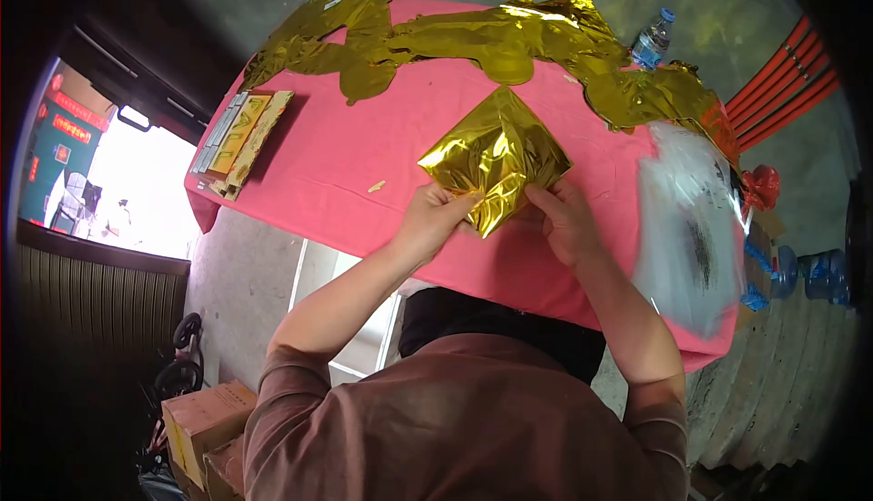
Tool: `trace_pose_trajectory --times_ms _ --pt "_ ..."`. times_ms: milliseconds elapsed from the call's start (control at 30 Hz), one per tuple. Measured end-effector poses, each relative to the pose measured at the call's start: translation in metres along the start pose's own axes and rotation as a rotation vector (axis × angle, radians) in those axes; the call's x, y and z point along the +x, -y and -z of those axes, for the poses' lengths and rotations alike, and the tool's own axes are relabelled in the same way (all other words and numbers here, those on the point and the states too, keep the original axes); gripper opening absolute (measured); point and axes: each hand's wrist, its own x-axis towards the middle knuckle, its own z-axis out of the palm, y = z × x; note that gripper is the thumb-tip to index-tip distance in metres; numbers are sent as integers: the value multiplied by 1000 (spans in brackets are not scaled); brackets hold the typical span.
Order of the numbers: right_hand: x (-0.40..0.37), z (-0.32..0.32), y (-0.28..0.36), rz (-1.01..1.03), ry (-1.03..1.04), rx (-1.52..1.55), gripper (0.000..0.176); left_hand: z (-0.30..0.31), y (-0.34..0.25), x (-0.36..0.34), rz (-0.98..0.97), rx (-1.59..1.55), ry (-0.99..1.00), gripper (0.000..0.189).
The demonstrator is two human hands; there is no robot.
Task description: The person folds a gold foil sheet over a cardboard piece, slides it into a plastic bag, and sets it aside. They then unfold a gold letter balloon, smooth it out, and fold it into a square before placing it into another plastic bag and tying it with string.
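Between my two hands is a shiny gold foil sheet point(498, 151), folded into a diamond shape with one corner towards me. My left hand point(438, 219) pinches its lower left edge, thumb on top. On the lower right edge, my right hand point(562, 217) grips the foil between thumb and fingers. The foil is held just above the pink tablecloth point(355, 151), its surface creased near my thumbs. Fingers under the foil are hidden.
Flat gold foil pieces point(464, 37) lie along the far edge. A water bottle point(652, 39) stands at the back right. Clear plastic bags point(682, 228) lie on the right, a box of packets point(238, 142) on the left. Cardboard boxes point(205, 424) sit on the floor.
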Motion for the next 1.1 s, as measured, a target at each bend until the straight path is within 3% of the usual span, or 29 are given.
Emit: trace_pose_trajectory --times_ms 200,600,833,1000,1100 --pt "6 6 -8 -11 -31 -28 24 -6 -15 -2 210 -223 27 22" --pt "9 12 -22 146 -69 -14 18 -8 2 3 137 14 68 17" --pt "4 14 -20 162 -19 -93 16 -1 -10 1 84 -274 0 24" --pt "3 14 -17 166 -8 -189 17 14 -13 -2 85 -250 -54 25" --pt "1 15 -11 144 -3 -253 18 37 -13 -4 -33 -111 -73 25"
